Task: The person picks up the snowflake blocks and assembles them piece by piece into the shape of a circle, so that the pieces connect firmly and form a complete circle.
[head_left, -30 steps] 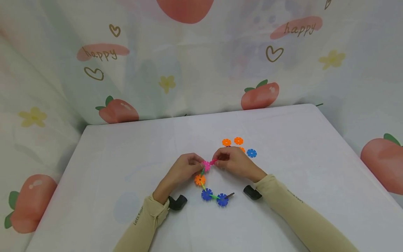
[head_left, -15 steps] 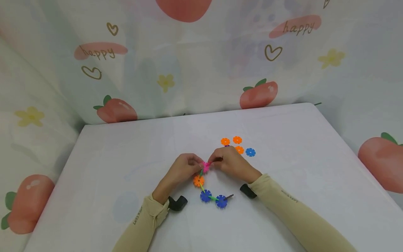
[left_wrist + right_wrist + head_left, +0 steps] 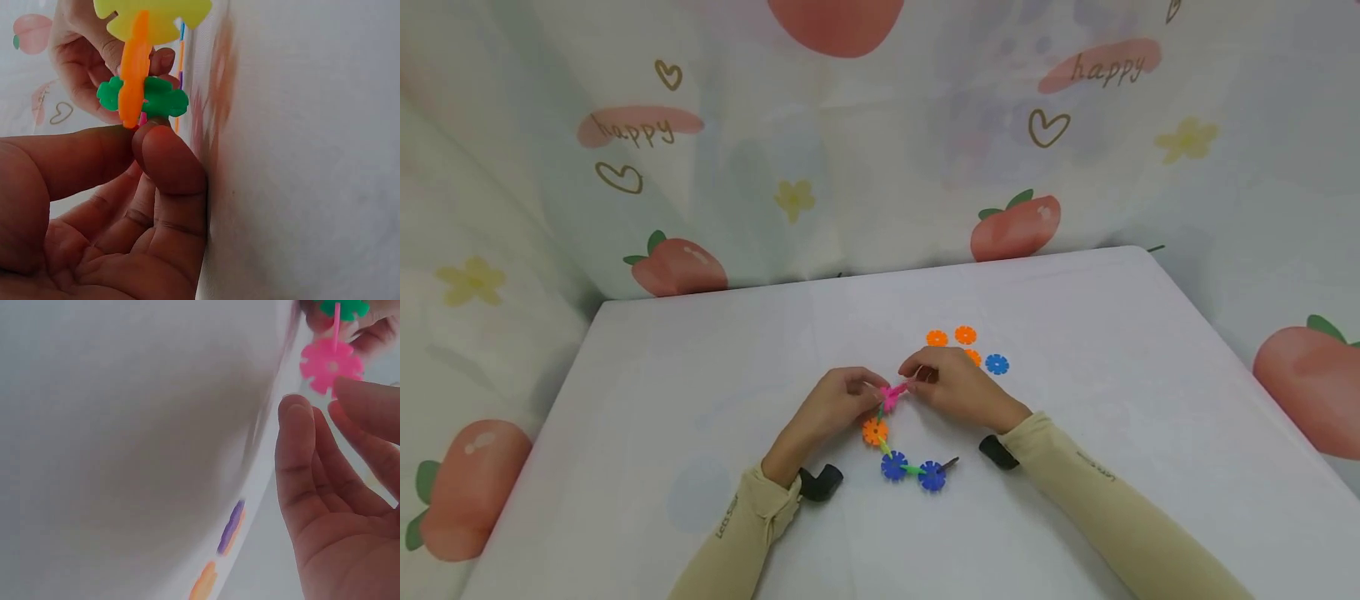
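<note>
Near: notched-disc chain (image 3: pixel 894 461) above/on white tabletop (image 3: pixel 737 350), dk blue disc (image 3: pixel 928 477) w/ dk brown disc (image 3: pixel 950 464) edge-on at its end. Curves via orange disc (image 3: pixel 869 432) up to L hand (image 3: pixel 838 400), pinching 1st pink disc (image 3: pixel 889 402). 2nd pink disc (image 3: pixel 317 362) sits crosswise on it; R hand (image 3: pixel 958 385) part-spread, thumb at rim, index clear. Prob a seating step: brace L close to joint, regrip R thumb+index, push straight, no twist, else green disc (image 3: pixel 880 412) cd pop. Beyond: loose orange discs (image 3: pixel 959 335), lt blue disc (image 3: pixel 991 364); don't bump.
</note>
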Demonstrator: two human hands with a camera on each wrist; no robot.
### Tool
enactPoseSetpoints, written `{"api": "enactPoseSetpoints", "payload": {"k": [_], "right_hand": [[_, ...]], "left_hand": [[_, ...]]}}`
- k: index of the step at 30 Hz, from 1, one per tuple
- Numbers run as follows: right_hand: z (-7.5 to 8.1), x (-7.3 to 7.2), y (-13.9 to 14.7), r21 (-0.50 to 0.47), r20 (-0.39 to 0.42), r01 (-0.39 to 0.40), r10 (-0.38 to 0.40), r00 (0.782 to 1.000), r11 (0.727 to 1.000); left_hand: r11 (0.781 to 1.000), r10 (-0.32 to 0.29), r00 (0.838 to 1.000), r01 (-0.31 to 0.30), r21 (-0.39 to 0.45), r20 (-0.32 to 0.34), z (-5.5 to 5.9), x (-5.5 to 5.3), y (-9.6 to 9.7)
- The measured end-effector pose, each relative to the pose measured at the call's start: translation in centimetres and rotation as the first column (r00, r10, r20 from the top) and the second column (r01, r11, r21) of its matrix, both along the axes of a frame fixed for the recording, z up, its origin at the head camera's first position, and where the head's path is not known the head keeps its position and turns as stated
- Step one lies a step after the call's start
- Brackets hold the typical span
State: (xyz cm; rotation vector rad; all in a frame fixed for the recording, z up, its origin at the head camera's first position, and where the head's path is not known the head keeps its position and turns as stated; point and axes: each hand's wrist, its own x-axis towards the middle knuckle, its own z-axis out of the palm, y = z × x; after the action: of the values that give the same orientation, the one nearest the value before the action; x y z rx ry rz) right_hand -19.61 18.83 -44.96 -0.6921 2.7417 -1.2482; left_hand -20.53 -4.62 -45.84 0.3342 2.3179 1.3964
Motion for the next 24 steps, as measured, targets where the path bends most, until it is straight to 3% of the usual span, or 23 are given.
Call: {"api": "enactPoseSetpoints", "payload": {"k": [11, 24], "right_hand": [[0.2, -0.3, 4.2, 0.07, -0.027, 0.131, -0.13, 0.991, 0.989], [0.7, 0.2, 8.6, 0.233, 0.003, 0.233, -0.24, 0.971, 0.944]], "left_hand": [[0.999, -0.035, 0.999, 0.035, 0.003, 0.036, 0.2, 0.0, -0.4], [0.999, -0.036, 0.999, 0.036, -0.019, 0.02, 0.2, 0.1, -0.3]]}}
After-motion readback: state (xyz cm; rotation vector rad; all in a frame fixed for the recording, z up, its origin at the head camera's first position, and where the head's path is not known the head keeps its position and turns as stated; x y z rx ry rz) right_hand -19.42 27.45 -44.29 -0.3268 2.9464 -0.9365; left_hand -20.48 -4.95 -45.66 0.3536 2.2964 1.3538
